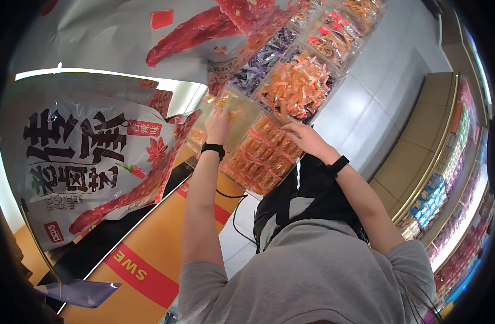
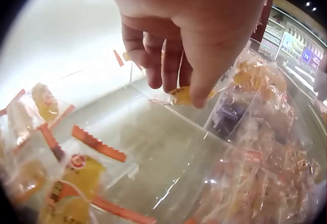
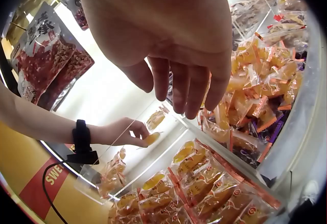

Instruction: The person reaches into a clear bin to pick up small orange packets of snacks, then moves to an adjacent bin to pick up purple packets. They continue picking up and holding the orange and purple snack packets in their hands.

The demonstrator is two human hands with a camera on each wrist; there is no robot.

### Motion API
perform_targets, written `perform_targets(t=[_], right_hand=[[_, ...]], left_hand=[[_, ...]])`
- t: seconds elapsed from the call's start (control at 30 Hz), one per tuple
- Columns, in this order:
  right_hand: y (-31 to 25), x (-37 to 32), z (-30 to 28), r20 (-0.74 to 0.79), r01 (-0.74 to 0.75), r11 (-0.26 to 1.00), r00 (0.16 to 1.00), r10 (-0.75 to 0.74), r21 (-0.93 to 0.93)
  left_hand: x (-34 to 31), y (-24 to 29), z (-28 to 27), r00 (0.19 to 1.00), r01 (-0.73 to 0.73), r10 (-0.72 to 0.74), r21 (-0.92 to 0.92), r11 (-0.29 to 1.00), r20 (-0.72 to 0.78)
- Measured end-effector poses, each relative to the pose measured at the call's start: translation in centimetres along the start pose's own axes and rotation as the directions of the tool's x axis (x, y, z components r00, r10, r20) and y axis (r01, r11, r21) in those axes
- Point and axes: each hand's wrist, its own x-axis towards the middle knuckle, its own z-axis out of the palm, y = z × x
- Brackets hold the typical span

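My left hand (image 1: 218,125) reaches into a mostly bare clear compartment (image 2: 148,132); its thumb and fingers pinch a small yellow wrapped snack (image 2: 185,96), also visible in the right wrist view. A few similar packets (image 2: 84,180) lie in the near part of that compartment. My right hand (image 1: 310,141) hovers or rests at the divider between the heaped orange-wrapped snacks (image 1: 296,86) and the compartment of packets in neat rows (image 1: 263,154). Its fingers hang loosely bent, with nothing seen in them; whether they touch the divider is unclear.
Purple-wrapped snacks (image 1: 251,73) and more filled compartments (image 1: 339,38) lie farther along the display. Large printed snack bags (image 1: 85,156) stand at left, above an orange counter front (image 1: 145,259). Curved shelves of goods (image 1: 447,162) line the right, beyond the tiled floor (image 1: 385,81).
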Motion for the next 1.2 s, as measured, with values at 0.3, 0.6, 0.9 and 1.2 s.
perform_targets(t=[0.3, 0.6, 0.9, 1.2], right_hand=[[0.3, -0.1, 0.0, -0.039, 0.018, 0.999, 0.999, -0.019, -0.03], [0.1, 0.0, -0.1, -0.055, 0.036, 0.998, 0.998, -0.038, -0.045], [-0.2, 0.1, 0.0, 0.002, -0.031, 0.999, 1.0, 0.031, 0.024], [-0.1, 0.3, 0.0, -0.022, 0.01, 1.0, 1.0, -0.01, -0.002]], left_hand=[[2.5, 1.3, 1.5, 0.94, 0.341, -0.341, -0.062, 0.938, 0.015], [3.4, 0.5, 1.5, 0.952, 0.299, -0.305, -0.131, 0.945, -0.033], [3.3, 0.7, 1.2, 0.952, 0.275, -0.295, -0.195, 0.942, -0.085], [-2.5, -6.4, -2.9, 0.873, 0.363, -0.295, -0.115, 0.925, 0.389]])
